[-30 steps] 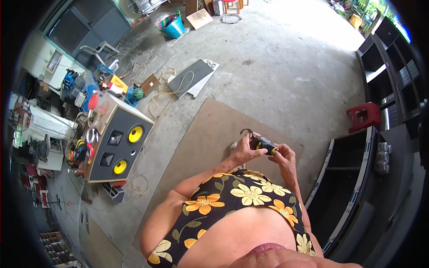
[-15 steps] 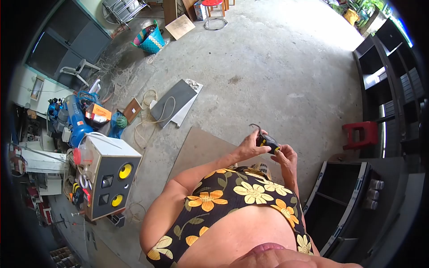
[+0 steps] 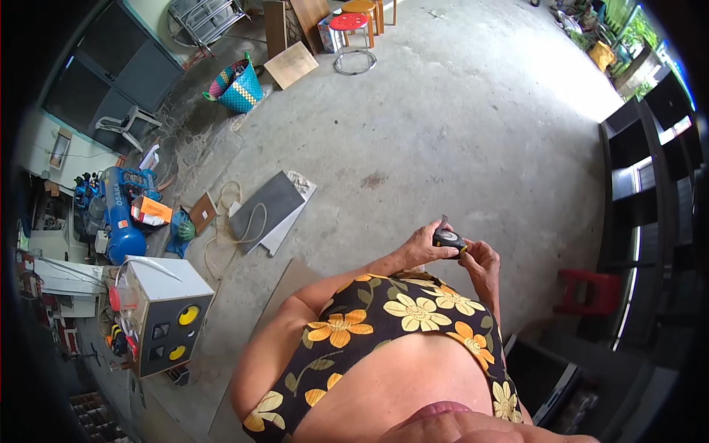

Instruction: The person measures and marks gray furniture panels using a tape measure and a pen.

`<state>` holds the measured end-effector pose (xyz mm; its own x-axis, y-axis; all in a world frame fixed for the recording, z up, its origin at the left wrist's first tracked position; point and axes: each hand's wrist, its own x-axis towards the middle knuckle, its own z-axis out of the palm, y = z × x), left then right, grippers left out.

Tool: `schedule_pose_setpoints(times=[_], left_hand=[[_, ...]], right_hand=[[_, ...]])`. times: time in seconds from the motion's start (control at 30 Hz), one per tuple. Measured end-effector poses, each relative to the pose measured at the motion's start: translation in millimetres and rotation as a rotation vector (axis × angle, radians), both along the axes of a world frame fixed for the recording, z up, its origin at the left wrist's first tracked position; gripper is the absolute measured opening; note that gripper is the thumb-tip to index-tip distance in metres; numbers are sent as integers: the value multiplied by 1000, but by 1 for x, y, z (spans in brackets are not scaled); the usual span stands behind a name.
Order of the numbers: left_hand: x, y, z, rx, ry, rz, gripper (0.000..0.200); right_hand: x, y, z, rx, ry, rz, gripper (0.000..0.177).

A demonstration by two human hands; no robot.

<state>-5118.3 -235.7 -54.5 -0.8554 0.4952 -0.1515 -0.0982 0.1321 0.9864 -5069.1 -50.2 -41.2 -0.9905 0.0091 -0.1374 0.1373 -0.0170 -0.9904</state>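
Observation:
A black tape measure [image 3: 448, 238] with yellow edging and a pale round label is held in front of my chest. My left hand [image 3: 418, 248] is closed around its left side, the thumb across its near edge. A short dark strap [image 3: 443, 221] sticks up from its far side. My right hand [image 3: 483, 263] is pinched at the right end of the case, beside the yellow edge. Its fingertips partly hide what they grip, and I cannot make out any pulled-out blade.
Left on the concrete floor are a speaker box [image 3: 171, 325], a blue air compressor [image 3: 122, 214], grey boards [image 3: 269, 210] and a loose hose [image 3: 221, 236]. To the right stand a red plastic stool [image 3: 587, 292] and dark shelving [image 3: 635, 170]. A woven basket [image 3: 240, 90] sits farther off.
The tape measure has turned so its round label shows more, and its strap now looks shorter. Both hands stay on it. My view has shifted, with floor objects lower in the picture.

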Motion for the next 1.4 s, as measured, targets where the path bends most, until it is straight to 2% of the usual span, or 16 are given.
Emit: schedule_pose_setpoints(times=[0.1, 0.13, 0.17, 0.23, 0.33, 0.47, 0.57, 0.7, 0.83, 0.97, 1.1, 1.23, 1.4], left_hand=[[-63, 10, -1, 134, -76, 87, 51], [-81, 12, -1, 165, -102, 128, 50], [-101, 11, 1, 128, -15, 162, 49], [-139, 7, 6, 115, -20, 189, 49], [-205, -1, -1, 83, -3, 247, 50], [-309, -13, -1, 117, -20, 287, 50], [-396, -12, 9, 185, -54, 248, 49], [-498, -3, 23, 60, 68, 207, 50], [-585, 5, 30, 40, 37, 127, 49], [-681, 18, 22, 66, 41, 243, 47], [-805, 30, 17, 244, 81, 393, 55], [-924, 29, 46, 238, 198, 592, 57], [-1022, 1, 77, 174, 254, 707, 59]], right_hand=[[-80, 19, 4, 165, 2, 108, 9], [-102, 20, 9, 136, -4, 146, 8], [-128, 18, 14, 106, -2, 182, 8], [-180, 19, 11, 56, 29, 266, 7], [-260, 11, 20, 93, -14, 359, 7], [-372, 2, 5, 148, 2, 415, 11], [-453, 2, 4, 97, 3, 369, 12], [-547, 10, 22, 27, -31, 318, 10], [-630, 22, 20, -15, -44, 292, 10], [-732, 23, 13, -88, -35, 243, 9], [-864, 22, 26, -86, 93, 248, 9], [-1004, 14, 48, -111, 99, 341, 11], [-1131, -20, 78, -164, 82, 480, 12]])
